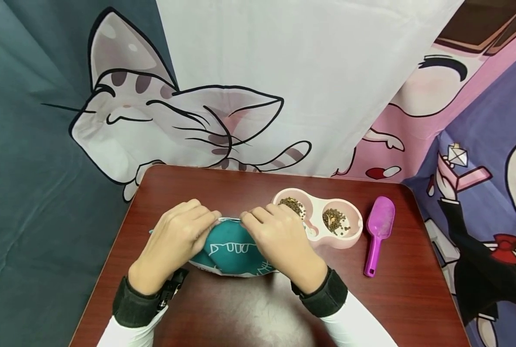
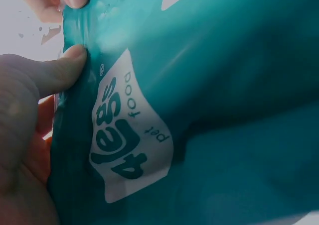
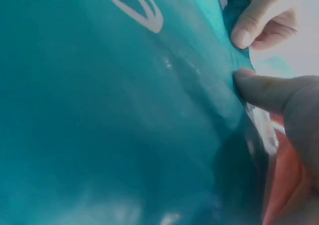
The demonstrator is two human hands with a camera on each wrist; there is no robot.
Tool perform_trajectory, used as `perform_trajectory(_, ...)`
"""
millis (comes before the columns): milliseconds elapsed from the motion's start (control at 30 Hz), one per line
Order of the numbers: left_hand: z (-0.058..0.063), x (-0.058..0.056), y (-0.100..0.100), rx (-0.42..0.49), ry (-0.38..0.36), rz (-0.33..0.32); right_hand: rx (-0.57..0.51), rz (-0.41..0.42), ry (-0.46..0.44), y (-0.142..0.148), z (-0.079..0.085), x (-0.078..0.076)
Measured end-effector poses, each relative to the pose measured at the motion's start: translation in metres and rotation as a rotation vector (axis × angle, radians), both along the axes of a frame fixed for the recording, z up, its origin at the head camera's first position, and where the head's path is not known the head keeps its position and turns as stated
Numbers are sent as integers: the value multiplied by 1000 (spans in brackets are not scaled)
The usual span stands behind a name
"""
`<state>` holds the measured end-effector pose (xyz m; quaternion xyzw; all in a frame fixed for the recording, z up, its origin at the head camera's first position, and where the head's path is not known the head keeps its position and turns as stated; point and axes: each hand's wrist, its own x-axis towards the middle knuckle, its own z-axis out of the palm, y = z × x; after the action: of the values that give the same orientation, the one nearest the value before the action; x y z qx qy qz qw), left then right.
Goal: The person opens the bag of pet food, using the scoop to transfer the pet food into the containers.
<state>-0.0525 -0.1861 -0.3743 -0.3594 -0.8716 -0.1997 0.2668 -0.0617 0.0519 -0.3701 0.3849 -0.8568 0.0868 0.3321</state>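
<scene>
A teal pet food bag (image 1: 231, 248) with white line drawings stands on the table, its top edge between both hands. My left hand (image 1: 177, 236) pinches that edge on the left, thumb on the near face beside the printed "4legs pet food" label (image 2: 132, 135). On the right, my right hand (image 1: 281, 241) pinches the same edge, its thumb (image 3: 264, 90) pressed to the teal film. The two thumbs lie close to each other along the top seam in both wrist views. Fingers behind the bag are partly hidden.
Just beyond my right hand sits a pale pink double bowl (image 1: 356, 236) with brown kibble (image 1: 333, 219) in both hollows. A purple scoop (image 1: 380, 221) lies to its right on the brown table (image 1: 414, 299). A curtain with a cartoon cat (image 1: 162, 130) hangs behind the table.
</scene>
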Motion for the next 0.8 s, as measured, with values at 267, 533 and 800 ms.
perform_trajectory(267, 1, 9, 0, -8, -33, 31, 9, 69, 22, 4, 0, 4)
perform_trajectory(533, 0, 17, 1, -21, -6, 37, -14, 103, 76, 6, -3, 9)
perform_trajectory(800, 2, 21, 2, -51, -3, 59, 5, 93, 42, 8, -3, 14)
